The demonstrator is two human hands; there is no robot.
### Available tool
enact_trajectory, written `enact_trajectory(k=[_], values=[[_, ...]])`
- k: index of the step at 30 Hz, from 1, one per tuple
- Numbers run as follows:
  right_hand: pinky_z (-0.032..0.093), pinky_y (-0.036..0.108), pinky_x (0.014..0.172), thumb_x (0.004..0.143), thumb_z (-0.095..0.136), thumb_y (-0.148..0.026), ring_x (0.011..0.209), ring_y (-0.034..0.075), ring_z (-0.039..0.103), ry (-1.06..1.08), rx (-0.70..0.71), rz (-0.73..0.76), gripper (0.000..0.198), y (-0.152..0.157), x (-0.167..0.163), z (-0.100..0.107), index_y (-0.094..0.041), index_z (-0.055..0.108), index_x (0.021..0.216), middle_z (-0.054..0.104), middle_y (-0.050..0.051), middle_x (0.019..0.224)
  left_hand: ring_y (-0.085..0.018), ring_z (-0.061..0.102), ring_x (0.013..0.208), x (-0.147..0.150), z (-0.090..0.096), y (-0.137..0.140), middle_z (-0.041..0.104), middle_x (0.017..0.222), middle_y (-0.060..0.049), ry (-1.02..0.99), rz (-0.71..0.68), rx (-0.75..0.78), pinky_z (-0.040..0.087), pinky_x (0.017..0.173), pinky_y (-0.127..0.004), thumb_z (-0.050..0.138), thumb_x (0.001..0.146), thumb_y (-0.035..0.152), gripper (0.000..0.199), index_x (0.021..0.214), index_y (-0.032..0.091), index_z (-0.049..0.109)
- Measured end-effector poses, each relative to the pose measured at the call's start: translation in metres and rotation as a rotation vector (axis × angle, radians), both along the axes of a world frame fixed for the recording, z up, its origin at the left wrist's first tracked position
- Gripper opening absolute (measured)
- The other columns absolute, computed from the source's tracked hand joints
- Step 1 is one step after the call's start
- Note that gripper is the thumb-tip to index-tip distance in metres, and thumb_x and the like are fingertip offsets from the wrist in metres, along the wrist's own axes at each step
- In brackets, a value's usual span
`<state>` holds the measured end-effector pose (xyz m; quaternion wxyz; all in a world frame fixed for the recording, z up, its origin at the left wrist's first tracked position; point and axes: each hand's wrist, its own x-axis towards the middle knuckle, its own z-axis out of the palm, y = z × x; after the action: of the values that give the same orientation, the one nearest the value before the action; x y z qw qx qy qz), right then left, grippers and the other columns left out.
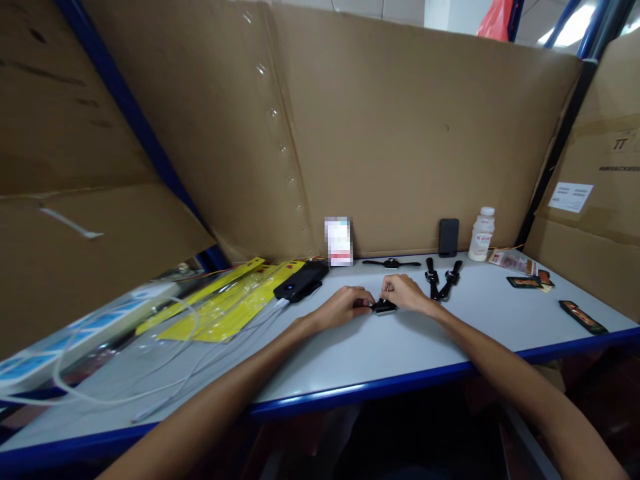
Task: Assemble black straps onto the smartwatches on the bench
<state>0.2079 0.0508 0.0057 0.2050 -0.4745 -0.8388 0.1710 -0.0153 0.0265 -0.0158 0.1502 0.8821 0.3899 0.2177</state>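
Over the middle of the white table, both hands are at a small black watch, its shape partly covered by my fingers. My left hand is closed, thumb and fingers pinching the strap end at its left. From above and to the right, my right hand pinches at the watch with closed fingertips. Just behind lies another black watch, stretched flat with its strap to both sides. To the right of my right hand, black watch straps lie in a V shape.
At left are a power strip, white cables, yellow packaging and a black power bank. A blurred upright screen, dark phone and bottle stand along the cardboard wall. Small food packets lie right.
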Motion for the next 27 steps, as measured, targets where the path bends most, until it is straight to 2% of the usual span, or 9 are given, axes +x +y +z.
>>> enact_trajectory(k=[4, 7, 12, 15, 18, 21, 24, 27], values=[[0.041, 0.023, 0.066, 0.083, 0.075, -0.018, 0.074, 0.015, 0.067, 0.097, -0.133, 0.172, 0.010, 0.007, 0.007, 0.003, -0.018, 0.077, 0.093, 0.073, -0.001, 0.076, -0.016, 0.062, 0.072, 0.001, 0.002, -0.001, 0.071, 0.084, -0.003, 0.000, 0.000, -0.008, 0.044, 0.069, -0.025, 0.065, 0.088, 0.021, 0.018, 0.101, 0.018, 0.077], [0.041, 0.022, 0.065, 0.078, 0.077, -0.013, 0.073, 0.014, 0.066, 0.133, -0.171, 0.216, 0.010, 0.011, 0.010, 0.002, -0.016, 0.076, 0.088, 0.072, -0.001, 0.074, -0.017, 0.063, 0.073, 0.002, 0.004, -0.003, 0.072, 0.085, -0.003, 0.005, 0.006, -0.024, 0.044, 0.070, -0.025, 0.064, 0.088, 0.021, 0.019, 0.102, 0.018, 0.077], [0.042, 0.023, 0.064, 0.084, 0.077, -0.023, 0.069, 0.015, 0.066, 0.145, -0.153, 0.120, 0.014, 0.010, 0.008, 0.001, -0.015, 0.076, 0.095, 0.072, -0.001, 0.071, -0.017, 0.062, 0.073, 0.003, 0.005, -0.004, 0.072, 0.085, -0.004, 0.012, 0.018, -0.020, 0.044, 0.070, -0.026, 0.065, 0.087, 0.021, 0.018, 0.100, 0.017, 0.077], [0.042, 0.023, 0.065, 0.081, 0.081, -0.027, 0.072, 0.016, 0.067, 0.093, -0.087, 0.043, 0.013, 0.007, 0.008, 0.002, -0.016, 0.076, 0.085, 0.075, 0.002, 0.075, -0.017, 0.063, 0.074, 0.003, 0.005, -0.004, 0.072, 0.085, -0.004, 0.014, 0.009, -0.018, 0.045, 0.070, -0.026, 0.064, 0.088, 0.021, 0.019, 0.101, 0.017, 0.077], [0.042, 0.023, 0.067, 0.081, 0.082, -0.024, 0.076, 0.016, 0.068, 0.061, -0.025, 0.065, 0.010, 0.005, 0.007, 0.002, -0.017, 0.076, 0.079, 0.076, 0.002, 0.078, -0.017, 0.063, 0.073, 0.003, 0.005, -0.004, 0.072, 0.085, -0.004, 0.009, -0.001, -0.009, 0.044, 0.070, -0.026, 0.064, 0.088, 0.021, 0.018, 0.101, 0.018, 0.077], [0.041, 0.024, 0.068, 0.084, 0.081, -0.024, 0.077, 0.016, 0.068, 0.033, 0.035, 0.115, 0.008, 0.004, 0.008, 0.003, -0.017, 0.077, 0.085, 0.076, 0.002, 0.081, -0.016, 0.062, 0.072, 0.002, 0.005, -0.004, 0.072, 0.085, -0.004, 0.000, -0.003, -0.008, 0.044, 0.069, -0.025, 0.065, 0.088, 0.020, 0.018, 0.100, 0.018, 0.077], [0.040, 0.023, 0.068, 0.085, 0.081, -0.025, 0.078, 0.015, 0.067, 0.008, 0.031, 0.160, 0.010, 0.003, 0.009, 0.005, -0.018, 0.077, 0.091, 0.076, 0.002, 0.082, -0.016, 0.062, 0.072, 0.002, 0.004, -0.004, 0.072, 0.085, -0.003, -0.004, -0.005, -0.006, 0.044, 0.069, -0.025, 0.065, 0.089, 0.020, 0.017, 0.100, 0.018, 0.077], [0.036, 0.023, 0.065, 0.087, 0.080, -0.027, 0.076, 0.015, 0.065, -0.015, 0.016, 0.168, 0.011, 0.002, 0.009, 0.005, -0.018, 0.075, 0.087, 0.074, 0.001, 0.080, -0.016, 0.063, 0.074, 0.001, 0.003, -0.003, 0.073, 0.086, -0.003, -0.007, -0.010, -0.004, 0.045, 0.070, -0.026, 0.064, 0.089, 0.020, 0.017, 0.101, 0.018, 0.077]])
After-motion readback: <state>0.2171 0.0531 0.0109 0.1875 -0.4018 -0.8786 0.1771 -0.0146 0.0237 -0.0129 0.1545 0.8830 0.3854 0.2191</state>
